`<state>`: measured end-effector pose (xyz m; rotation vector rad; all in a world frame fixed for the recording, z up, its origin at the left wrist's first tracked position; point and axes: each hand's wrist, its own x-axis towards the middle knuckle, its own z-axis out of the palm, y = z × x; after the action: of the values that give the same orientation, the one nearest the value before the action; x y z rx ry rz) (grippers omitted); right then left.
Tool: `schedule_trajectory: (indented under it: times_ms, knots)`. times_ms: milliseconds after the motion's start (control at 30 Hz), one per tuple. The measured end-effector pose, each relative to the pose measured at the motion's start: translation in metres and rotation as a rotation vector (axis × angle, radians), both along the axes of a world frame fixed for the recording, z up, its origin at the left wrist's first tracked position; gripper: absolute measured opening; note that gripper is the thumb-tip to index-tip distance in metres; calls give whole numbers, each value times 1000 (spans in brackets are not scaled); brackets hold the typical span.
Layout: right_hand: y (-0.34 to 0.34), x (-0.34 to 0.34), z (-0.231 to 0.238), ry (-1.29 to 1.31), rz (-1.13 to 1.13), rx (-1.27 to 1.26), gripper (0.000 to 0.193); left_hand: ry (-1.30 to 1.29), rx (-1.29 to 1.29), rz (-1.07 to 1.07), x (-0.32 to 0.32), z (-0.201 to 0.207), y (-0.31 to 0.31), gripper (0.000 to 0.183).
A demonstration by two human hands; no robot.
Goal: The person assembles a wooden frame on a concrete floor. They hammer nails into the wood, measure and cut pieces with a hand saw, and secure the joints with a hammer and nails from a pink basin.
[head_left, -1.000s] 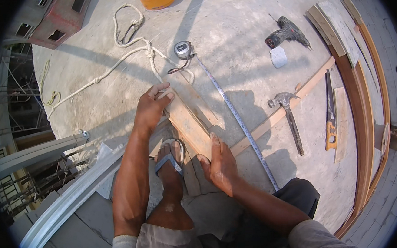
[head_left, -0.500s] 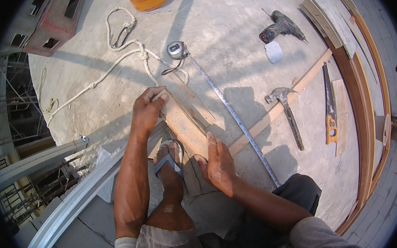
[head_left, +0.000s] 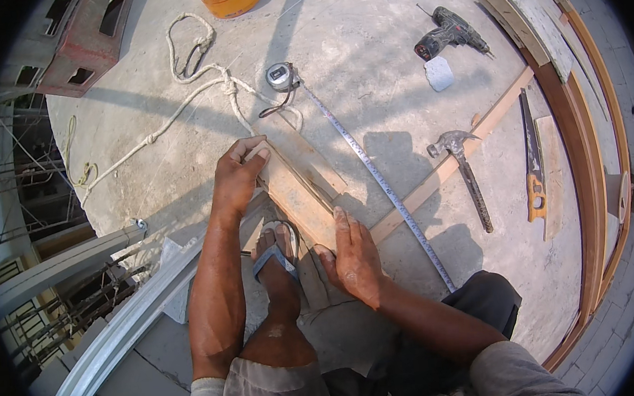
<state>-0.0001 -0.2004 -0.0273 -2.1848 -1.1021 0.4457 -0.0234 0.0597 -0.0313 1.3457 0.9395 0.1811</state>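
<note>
Pale wood lies between my two hands, a short board (head_left: 299, 203) slanting through the centre of the frame. My left hand (head_left: 237, 180) is closed on its upper end, thumb laid over the top. My right hand (head_left: 355, 260) spans the lower end, fingers along one side and thumb at the other, parted only as wide as the wood. Above the board sits a tape measure (head_left: 279, 77), its blade (head_left: 384, 184) run out toward my knee (head_left: 485, 304). The hammer (head_left: 472, 188) rests across a long wooden strip (head_left: 431, 181) at centre right, near the handsaw (head_left: 532, 159); a drill (head_left: 453, 32) lies upper right.
</note>
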Motion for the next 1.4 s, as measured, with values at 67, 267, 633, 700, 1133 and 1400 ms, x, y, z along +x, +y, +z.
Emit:
schedule_trajectory:
  times_ms: [67, 267, 633, 700, 1133, 1400]
  knots:
    - [0, 0, -1, -11, 19, -18, 75, -3, -14, 10, -1, -1, 0, 31]
    - [0, 1, -3, -34, 19, -11, 75, -2, 25, -14, 0, 0, 0, 31]
    - [4, -6, -1, -47, -8, -95, 74, -6, -44, -18, -1, 6, 2, 33]
    - [4, -6, -1, -67, -14, -80, 75, -2, -48, -10, -1, 7, 1, 33]
    - [4, -5, -3, -66, 49, -112, 73, -3, 1, 3, -4, 1, 3, 31]
    - [5, -6, -2, -74, 24, -101, 74, 26, 93, 1, -2, -6, 4, 28]
